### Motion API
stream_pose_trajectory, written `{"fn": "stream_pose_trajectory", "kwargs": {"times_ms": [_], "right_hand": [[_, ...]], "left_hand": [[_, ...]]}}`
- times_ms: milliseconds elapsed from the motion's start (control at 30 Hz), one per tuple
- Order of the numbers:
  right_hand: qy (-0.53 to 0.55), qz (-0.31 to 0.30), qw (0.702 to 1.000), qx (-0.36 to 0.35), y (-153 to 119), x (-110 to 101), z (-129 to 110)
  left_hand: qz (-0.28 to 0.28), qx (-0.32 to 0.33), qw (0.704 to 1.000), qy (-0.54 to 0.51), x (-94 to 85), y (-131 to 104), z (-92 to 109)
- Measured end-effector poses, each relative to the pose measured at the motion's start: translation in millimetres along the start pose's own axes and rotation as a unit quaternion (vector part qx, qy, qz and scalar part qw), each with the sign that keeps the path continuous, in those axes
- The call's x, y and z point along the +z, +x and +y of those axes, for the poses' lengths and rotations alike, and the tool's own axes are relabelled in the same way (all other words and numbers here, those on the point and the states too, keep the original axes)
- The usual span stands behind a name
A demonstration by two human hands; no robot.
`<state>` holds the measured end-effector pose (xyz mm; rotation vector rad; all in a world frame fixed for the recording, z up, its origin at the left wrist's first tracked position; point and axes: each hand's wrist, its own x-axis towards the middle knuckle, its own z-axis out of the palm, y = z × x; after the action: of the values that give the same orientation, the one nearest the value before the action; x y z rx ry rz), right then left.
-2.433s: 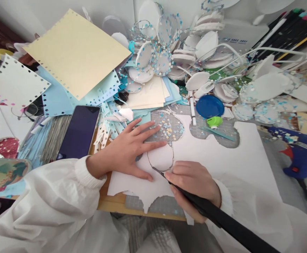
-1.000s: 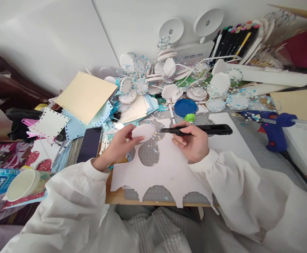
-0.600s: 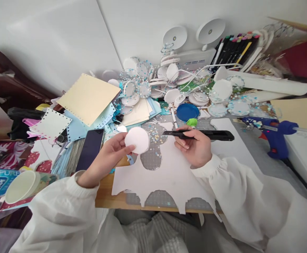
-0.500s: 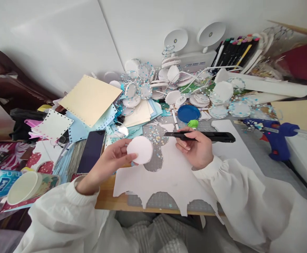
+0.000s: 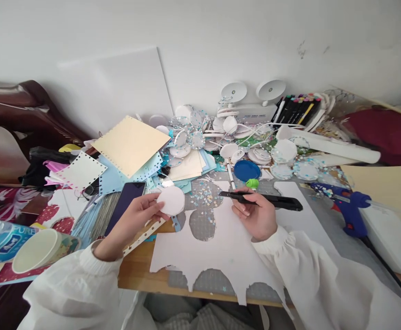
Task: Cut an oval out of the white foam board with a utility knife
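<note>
Between thumb and fingers, my left hand [image 5: 139,216] holds a round white disc [image 5: 171,200], raised over the left edge of a large white sheet. A black utility knife [image 5: 279,201] is gripped in my right hand [image 5: 255,214], its tip pointing left. Below both hands the white sheet [image 5: 217,252] lies on a grey cutting mat [image 5: 211,277], with a round hole and scalloped cut edges. Small blue and white confetti [image 5: 205,195] is scattered on the mat behind the hole.
At the back are piled white discs [image 5: 285,151], a blue lid [image 5: 247,170] and markers [image 5: 294,110]. A blue glue gun [image 5: 353,206] lies right. Coloured paper [image 5: 131,144], a phone [image 5: 126,201] and a paper cup [image 5: 37,252] are left.
The view has tilted up, showing more wall. My left hand has moved the disc left, away from the round hole. The knife is still in my right hand, its tip tilted slightly more upward.
</note>
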<state>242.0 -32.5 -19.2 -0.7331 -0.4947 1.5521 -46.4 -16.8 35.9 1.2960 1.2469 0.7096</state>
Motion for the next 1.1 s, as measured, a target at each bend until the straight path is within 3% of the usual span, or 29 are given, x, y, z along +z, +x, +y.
{"fn": "stream_pose_trajectory", "kwargs": {"times_ms": [167, 400, 567, 700, 800, 900, 1000, 1100], "right_hand": [[-0.019, -0.008, 1.0, -0.011, -1, 3, 2], [-0.078, -0.021, 0.996, -0.025, -2, 4, 3], [-0.2, -0.025, 0.978, -0.052, -11, 15, 3], [-0.379, -0.073, 0.917, -0.105, -32, 30, 4], [-0.45, -0.081, 0.878, -0.143, -50, 31, 1], [-0.493, -0.029, 0.85, -0.182, -65, 18, -9], [-0.522, 0.054, 0.822, -0.221, -78, -3, -28], [-0.554, 0.124, 0.782, -0.255, -90, -21, -52]], "left_hand": [[0.025, -0.028, 0.999, -0.026, -10.1, -5, -3], [0.016, 0.013, 1.0, 0.005, -7.9, -22, 0], [-0.018, 0.063, 0.998, 0.008, 15.4, -35, 0], [-0.038, 0.112, 0.991, 0.055, 45.5, -37, -4], [-0.063, 0.139, 0.983, 0.1, 66.9, -41, -8], [-0.097, 0.213, 0.954, 0.187, 78.8, -49, -14], [-0.132, 0.283, 0.889, 0.336, 81.7, -56, -22], [-0.155, 0.301, 0.838, 0.428, 82.7, -59, -31]]}}
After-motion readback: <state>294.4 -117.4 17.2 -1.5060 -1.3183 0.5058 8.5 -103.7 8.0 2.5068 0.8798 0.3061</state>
